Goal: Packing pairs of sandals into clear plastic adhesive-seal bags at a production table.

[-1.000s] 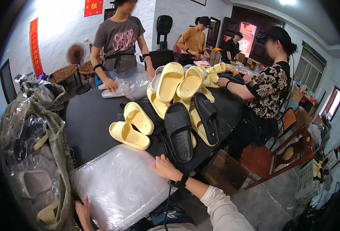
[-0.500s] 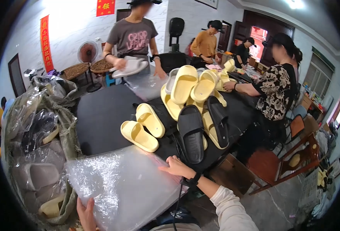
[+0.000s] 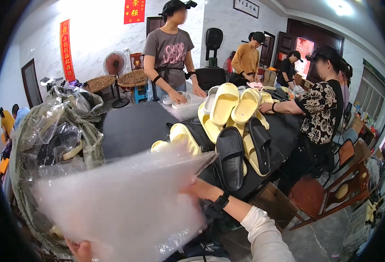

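Dark tabletop [image 3: 131,129] fills the middle of the frame, in a white-walled room with several people standing round it. Across the lower left a large clear plastic bag [image 3: 122,205] is held up off the table. The right hand [image 3: 201,190] pinches its right edge at lower centre, fingers closed on the film; the left hand [image 3: 80,249] grips its bottom edge at the lower left rim, only partly seen. Just behind the bag's top edge lie two yellow slippers [image 3: 181,137]. Right of them, at centre, sits a pair of black slippers [image 3: 242,150] against a heap of yellow ones [image 3: 231,107]. At far left stands a bulging sack of slippers [image 3: 55,139].
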A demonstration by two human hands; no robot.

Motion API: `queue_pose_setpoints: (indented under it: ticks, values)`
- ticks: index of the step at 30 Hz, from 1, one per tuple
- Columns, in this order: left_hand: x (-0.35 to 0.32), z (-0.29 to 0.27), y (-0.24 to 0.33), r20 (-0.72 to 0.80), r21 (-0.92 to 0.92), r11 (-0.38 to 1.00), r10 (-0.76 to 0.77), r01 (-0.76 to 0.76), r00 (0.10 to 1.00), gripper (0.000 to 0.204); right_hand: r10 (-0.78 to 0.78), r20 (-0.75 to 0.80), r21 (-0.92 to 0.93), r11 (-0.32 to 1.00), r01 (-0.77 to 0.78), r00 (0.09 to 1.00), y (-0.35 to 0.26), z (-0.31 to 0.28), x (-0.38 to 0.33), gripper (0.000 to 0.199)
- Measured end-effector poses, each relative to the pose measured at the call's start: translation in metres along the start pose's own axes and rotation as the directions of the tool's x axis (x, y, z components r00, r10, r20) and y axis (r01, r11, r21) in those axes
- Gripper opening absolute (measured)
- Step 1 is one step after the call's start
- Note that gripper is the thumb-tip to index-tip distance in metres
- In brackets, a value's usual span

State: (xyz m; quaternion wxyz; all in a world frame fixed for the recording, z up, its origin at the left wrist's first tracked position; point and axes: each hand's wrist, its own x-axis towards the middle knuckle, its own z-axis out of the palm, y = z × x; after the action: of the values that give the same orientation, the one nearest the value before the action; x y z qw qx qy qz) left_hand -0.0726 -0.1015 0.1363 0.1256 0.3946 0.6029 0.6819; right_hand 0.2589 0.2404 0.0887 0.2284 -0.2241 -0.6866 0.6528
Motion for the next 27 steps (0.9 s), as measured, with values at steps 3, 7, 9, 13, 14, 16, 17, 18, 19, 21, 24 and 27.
queue_pose_setpoints:
  ticks: [3, 7, 9, 13, 14, 16, 17, 18, 19, 21, 24, 27]
  values:
    - [0.033, 0.011, -0.008, -0.051, 0.022, 1.0, 0.016, -0.015, 0.999, 0.047, -0.217, -0.298, 0.02, 0.972, 0.233, 0.93, -0.039, -0.008, 0.009, 0.023]
    - [0.06, 0.037, -0.051, -0.068, -0.071, 0.995, 0.061, -0.066, 0.996, 0.044, -0.473, -0.254, -0.194, 0.88, 0.434, 0.844, -0.059, -0.019, 0.001, 0.028]
    - [0.066, 0.026, -0.101, 0.14, 0.022, 0.997, -0.076, 0.074, 0.987, 0.047, -0.5, -0.245, -0.275, 0.858, 0.434, 0.831, -0.038, -0.024, -0.011, 0.028]
    - [0.054, 0.078, -0.128, 0.017, -0.071, 0.996, 0.064, -0.062, 0.998, 0.043, -0.565, -0.19, -0.572, 0.729, 0.377, 0.803, 0.009, -0.026, -0.011, 0.028]
    - [0.052, 0.053, -0.157, 0.002, -0.007, 0.997, 0.08, -0.08, 0.997, 0.042, -0.581, -0.181, -0.636, 0.685, 0.356, 0.794, 0.007, -0.031, -0.008, 0.028]
    - [0.061, 0.033, -0.174, -0.052, 0.13, 0.988, 0.094, -0.087, 0.994, 0.04, -0.592, -0.136, -0.742, 0.592, 0.314, 0.795, 0.013, -0.039, -0.008, 0.028]
    - [0.061, 0.037, -0.176, -0.076, 0.199, 0.976, 0.105, -0.088, 0.992, 0.039, -0.597, -0.114, -0.789, 0.54, 0.293, 0.794, 0.011, -0.045, 0.0, 0.028]
    - [0.054, 0.042, -0.18, -0.097, 0.266, 0.96, 0.121, -0.091, 0.988, 0.039, -0.603, -0.092, -0.832, 0.483, 0.271, 0.793, 0.012, -0.046, 0.009, 0.029]
    - [0.044, 0.03, -0.197, -0.118, 0.332, 0.939, 0.137, -0.091, 0.983, 0.038, -0.608, -0.07, -0.871, 0.424, 0.248, 0.791, 0.021, -0.049, 0.006, 0.029]
    - [0.066, 0.041, -0.19, -0.157, 0.46, 0.884, 0.174, -0.084, 0.972, 0.036, -0.613, -0.025, -0.933, 0.298, 0.202, 0.79, 0.011, -0.057, 0.028, 0.029]
    - [0.083, 0.023, -0.203, -0.213, 0.64, 0.767, 0.233, -0.045, 0.949, 0.033, -0.608, 0.053, -0.985, 0.099, 0.142, 0.792, 0.001, -0.075, 0.059, 0.029]
    - [0.1, 0.085, -0.084, 0.061, 0.053, 0.999, 0.009, -0.012, 0.998, 0.025, -0.321, -0.191, -0.65, 0.75, 0.126, 0.928, -0.016, -0.067, 0.056, 0.03]
